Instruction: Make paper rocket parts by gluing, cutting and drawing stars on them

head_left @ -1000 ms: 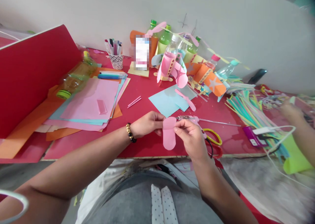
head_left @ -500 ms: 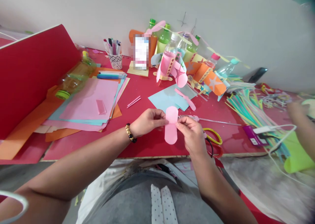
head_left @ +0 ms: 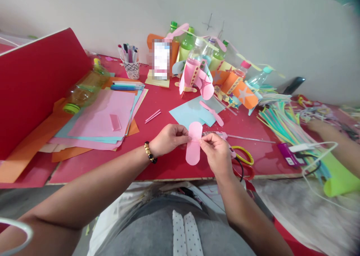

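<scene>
A pink paper strip [head_left: 193, 151] with rounded ends and a crease across its middle is held upright just above the red table. My left hand [head_left: 171, 139] pinches its left edge at the crease, a beaded bracelet on the wrist. My right hand [head_left: 219, 152] pinches the opposite edge between thumb and fingertips. Right behind the strip lie light blue sheets [head_left: 185, 111] with a pink paper propeller [head_left: 212, 113] on top. By my right hand are a pink glue gun [head_left: 221, 134], partly covered, and scissors with a yellow handle [head_left: 244, 154].
At the left, coloured paper sheets [head_left: 104, 106] lie beside a plastic bottle [head_left: 87, 85]. Decorated bottle planes [head_left: 197, 72] stand along the wall near a pen cup [head_left: 131, 69]. On the right are coloured strips [head_left: 281, 124], a purple power strip [head_left: 289, 154] and another person's arm [head_left: 334, 143].
The pink strip has tilted slightly, its lower end shifting left, still between both hands. At the right, the other person's arm has moved left over the coloured strips.
</scene>
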### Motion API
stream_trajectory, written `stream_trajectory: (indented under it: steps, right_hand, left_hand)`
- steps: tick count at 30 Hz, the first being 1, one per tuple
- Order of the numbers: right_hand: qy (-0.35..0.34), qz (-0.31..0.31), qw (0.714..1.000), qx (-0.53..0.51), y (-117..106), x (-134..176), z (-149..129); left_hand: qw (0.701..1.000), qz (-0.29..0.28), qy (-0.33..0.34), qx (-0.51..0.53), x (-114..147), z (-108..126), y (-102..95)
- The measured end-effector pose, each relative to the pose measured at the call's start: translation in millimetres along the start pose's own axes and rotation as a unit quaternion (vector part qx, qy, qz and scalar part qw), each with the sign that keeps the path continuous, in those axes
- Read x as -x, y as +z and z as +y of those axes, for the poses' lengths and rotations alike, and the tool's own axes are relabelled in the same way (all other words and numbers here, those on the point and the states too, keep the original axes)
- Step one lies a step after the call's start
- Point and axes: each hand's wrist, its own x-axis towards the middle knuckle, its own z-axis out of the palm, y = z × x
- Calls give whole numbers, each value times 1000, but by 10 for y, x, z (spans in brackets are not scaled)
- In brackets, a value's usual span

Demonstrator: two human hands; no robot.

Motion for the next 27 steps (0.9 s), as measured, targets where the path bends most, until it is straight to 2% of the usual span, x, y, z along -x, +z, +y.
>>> stream_trajectory:
  steps: [13, 19, 23, 27]
  right_hand:
    - [-2, 3, 1000, -24, 38, -9, 32]
    - [4, 10, 997, -77, 57, -28, 78]
    - [11, 3, 997, -82, 54, -39, 80]
    - [19, -20, 996, -82, 61, -40, 46]
  left_hand:
    - [999, 28, 10, -23, -18, -48, 2]
    - [999, 37, 0, -10, -13, -45, 15]
    - [999, 13, 10, 46, -7, -19, 33]
    - [999, -29, 11, 8, -7, -15, 42]
